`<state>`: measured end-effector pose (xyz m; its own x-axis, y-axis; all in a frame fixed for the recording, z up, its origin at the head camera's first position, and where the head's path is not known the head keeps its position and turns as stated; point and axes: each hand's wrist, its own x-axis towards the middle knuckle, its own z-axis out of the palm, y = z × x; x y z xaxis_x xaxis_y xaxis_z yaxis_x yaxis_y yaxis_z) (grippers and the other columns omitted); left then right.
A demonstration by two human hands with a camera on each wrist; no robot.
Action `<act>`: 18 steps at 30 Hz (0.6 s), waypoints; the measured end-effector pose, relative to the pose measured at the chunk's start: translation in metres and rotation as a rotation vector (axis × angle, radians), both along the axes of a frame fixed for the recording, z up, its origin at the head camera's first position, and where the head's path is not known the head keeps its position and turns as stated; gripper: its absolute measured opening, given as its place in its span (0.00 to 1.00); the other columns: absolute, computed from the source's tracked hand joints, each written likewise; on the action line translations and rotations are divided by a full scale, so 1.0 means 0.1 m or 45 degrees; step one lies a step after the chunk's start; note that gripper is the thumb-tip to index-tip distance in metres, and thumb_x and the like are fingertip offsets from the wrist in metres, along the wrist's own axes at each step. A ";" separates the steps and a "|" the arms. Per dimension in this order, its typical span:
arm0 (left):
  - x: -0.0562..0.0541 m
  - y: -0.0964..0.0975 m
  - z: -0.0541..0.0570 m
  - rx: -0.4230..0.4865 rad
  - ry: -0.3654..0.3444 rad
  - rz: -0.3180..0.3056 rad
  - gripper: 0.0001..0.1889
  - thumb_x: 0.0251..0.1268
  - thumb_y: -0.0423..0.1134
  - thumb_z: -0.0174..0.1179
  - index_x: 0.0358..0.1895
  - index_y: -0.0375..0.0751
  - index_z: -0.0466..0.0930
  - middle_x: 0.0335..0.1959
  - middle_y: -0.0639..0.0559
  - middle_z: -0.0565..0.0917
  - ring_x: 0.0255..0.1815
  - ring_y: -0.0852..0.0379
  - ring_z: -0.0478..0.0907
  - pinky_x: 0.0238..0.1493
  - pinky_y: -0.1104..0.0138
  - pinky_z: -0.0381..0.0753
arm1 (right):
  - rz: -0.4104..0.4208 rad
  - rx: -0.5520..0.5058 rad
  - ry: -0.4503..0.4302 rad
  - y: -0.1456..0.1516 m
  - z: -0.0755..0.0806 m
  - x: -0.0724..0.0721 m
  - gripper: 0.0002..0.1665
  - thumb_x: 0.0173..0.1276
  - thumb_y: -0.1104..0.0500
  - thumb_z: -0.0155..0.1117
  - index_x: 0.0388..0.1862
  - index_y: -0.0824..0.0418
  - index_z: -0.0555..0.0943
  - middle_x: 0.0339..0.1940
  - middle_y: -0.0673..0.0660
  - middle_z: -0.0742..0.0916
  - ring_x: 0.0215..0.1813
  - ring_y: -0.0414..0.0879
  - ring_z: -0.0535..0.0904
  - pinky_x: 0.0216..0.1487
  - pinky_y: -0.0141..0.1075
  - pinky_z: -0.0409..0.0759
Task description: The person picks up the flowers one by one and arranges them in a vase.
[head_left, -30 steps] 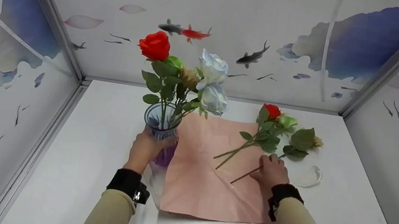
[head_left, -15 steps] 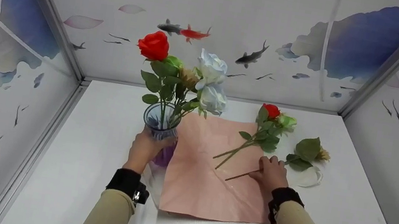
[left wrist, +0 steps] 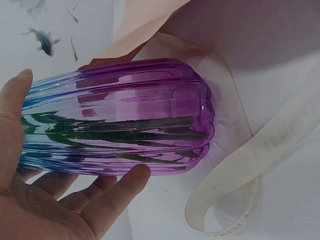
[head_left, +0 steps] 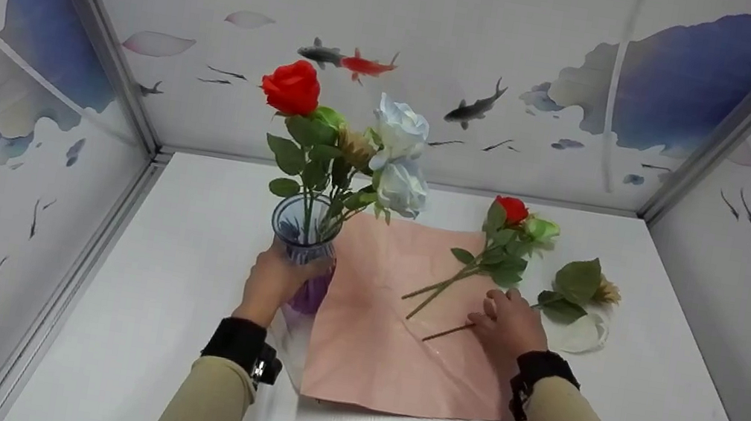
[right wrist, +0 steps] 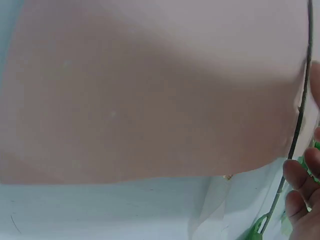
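Note:
My left hand grips a ribbed glass vase, blue at the top and purple at the base. Its fingers and thumb wrap the vase's side. A red rose, pale blue roses, a green bloom and a yellow-brown flower stand in it, stems showing through the glass. My right hand is over the right part of a pink paper sheet. Its loosely bent fingers lie beside the thin stem of a yellow-brown flower, thumb and fingers apart.
A red rose and a green flower lie together, stems crossing onto the paper. White ribbon lies by the yellow-brown flower; another pale ribbon curls near the vase base. Patterned walls enclose the white table.
The yellow-brown flower has shifted right and slightly toward me, then stayed still. My right fingers have loosened from its stem. The left hand and vase hold their place.

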<state>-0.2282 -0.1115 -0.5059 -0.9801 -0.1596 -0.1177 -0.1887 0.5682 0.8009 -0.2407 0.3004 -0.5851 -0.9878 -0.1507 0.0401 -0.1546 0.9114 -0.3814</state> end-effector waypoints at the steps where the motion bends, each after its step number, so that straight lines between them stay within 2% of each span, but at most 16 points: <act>1: 0.00 0.00 0.00 -0.001 0.000 0.004 0.51 0.53 0.65 0.72 0.73 0.35 0.64 0.58 0.37 0.84 0.56 0.41 0.83 0.55 0.48 0.82 | -0.025 -0.001 0.000 0.00 0.02 0.00 0.27 0.73 0.49 0.67 0.59 0.69 0.78 0.48 0.71 0.82 0.46 0.68 0.82 0.52 0.62 0.77; 5: 0.00 0.00 0.02 -0.007 -0.004 0.002 0.51 0.53 0.65 0.72 0.73 0.36 0.64 0.59 0.36 0.84 0.57 0.40 0.83 0.56 0.47 0.81 | -0.121 0.021 0.012 0.04 0.08 0.01 0.22 0.80 0.58 0.55 0.64 0.71 0.76 0.49 0.75 0.84 0.46 0.72 0.83 0.50 0.63 0.79; 9: 0.00 0.00 0.02 -0.016 -0.004 -0.001 0.50 0.53 0.65 0.71 0.72 0.35 0.65 0.59 0.35 0.83 0.58 0.39 0.83 0.57 0.46 0.81 | -0.130 0.109 -0.053 0.10 0.04 0.05 0.20 0.80 0.62 0.50 0.64 0.70 0.75 0.46 0.75 0.82 0.41 0.71 0.82 0.44 0.62 0.81; 14: 0.00 0.00 0.02 -0.034 -0.010 -0.002 0.49 0.53 0.65 0.71 0.71 0.36 0.66 0.56 0.36 0.85 0.53 0.41 0.84 0.54 0.47 0.82 | -0.102 0.165 -0.055 0.15 -0.07 0.10 0.14 0.79 0.65 0.49 0.55 0.72 0.76 0.43 0.73 0.78 0.31 0.65 0.81 0.34 0.58 0.81; 18: 0.00 -0.01 0.02 -0.033 -0.016 0.000 0.49 0.53 0.65 0.71 0.70 0.37 0.66 0.54 0.38 0.85 0.48 0.44 0.84 0.51 0.49 0.82 | -0.139 0.132 -0.010 0.15 -0.07 0.10 0.12 0.79 0.65 0.48 0.50 0.74 0.74 0.41 0.73 0.78 0.30 0.65 0.80 0.33 0.59 0.80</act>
<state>-0.2284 -0.1122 -0.5040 -0.9787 -0.1626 -0.1257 -0.1985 0.5885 0.7837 -0.2304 0.3154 -0.5925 -0.9987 -0.0454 0.0223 -0.0498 0.9571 -0.2855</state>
